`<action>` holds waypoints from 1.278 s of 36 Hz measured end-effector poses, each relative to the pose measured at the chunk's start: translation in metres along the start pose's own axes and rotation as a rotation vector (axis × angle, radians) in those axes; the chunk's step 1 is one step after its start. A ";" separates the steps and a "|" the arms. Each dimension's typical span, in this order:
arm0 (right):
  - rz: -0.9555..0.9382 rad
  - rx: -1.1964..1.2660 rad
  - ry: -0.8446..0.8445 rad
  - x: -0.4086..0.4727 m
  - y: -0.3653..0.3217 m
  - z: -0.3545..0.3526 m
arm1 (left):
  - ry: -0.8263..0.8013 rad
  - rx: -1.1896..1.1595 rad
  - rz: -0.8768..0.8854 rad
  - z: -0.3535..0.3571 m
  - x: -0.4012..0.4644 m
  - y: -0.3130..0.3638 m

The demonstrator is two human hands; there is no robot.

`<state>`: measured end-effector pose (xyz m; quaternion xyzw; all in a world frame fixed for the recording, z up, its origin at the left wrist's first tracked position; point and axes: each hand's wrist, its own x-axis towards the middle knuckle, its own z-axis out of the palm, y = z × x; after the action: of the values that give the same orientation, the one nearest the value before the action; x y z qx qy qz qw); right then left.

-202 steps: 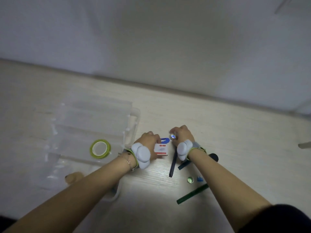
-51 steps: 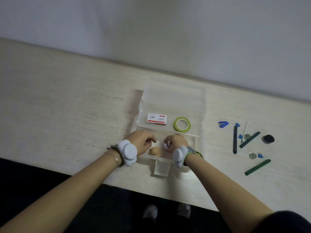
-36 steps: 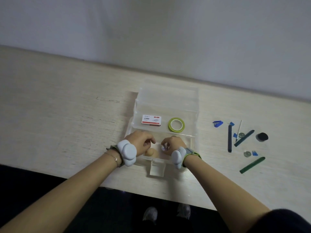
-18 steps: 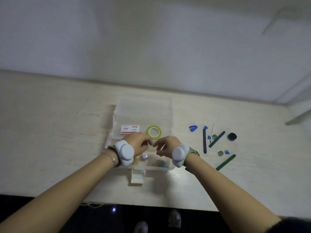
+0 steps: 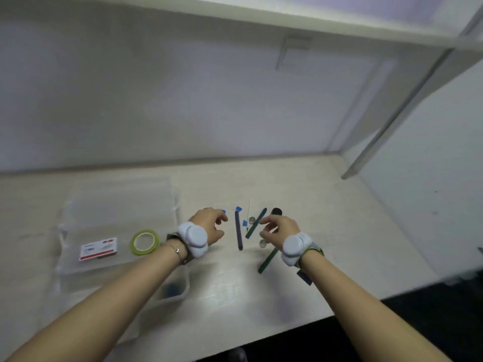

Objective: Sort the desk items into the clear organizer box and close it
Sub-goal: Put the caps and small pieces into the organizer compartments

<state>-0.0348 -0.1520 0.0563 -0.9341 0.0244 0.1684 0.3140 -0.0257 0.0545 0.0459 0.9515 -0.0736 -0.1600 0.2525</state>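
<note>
Now both hands have left the box (image 5: 78, 259) and hover, empty and loosely curled, over the loose items: left hand (image 5: 209, 226) near the dark pen (image 5: 238, 231), right hand (image 5: 279, 228) by the green sticks (image 5: 254, 224); next pickup looks imminent.

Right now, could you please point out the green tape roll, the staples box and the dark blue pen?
green tape roll (image 5: 145, 241): head view, on its ring.
staples box (image 5: 98, 249): head view, label face.
dark blue pen (image 5: 238, 231): head view, mid-barrel.

I see bare table (image 5: 326, 205) toward the right edge and back wall; the organizer box (image 5: 117, 205) blocks the left side.
</note>
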 end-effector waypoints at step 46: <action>-0.014 -0.298 -0.253 0.188 0.112 -0.007 | -0.068 0.119 -0.506 0.081 0.158 -0.037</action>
<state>0.1272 -0.2352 -0.0649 -0.9416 -0.0468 0.2843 0.1741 0.0974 0.0142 -0.0815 0.9468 0.1490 -0.2454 0.1452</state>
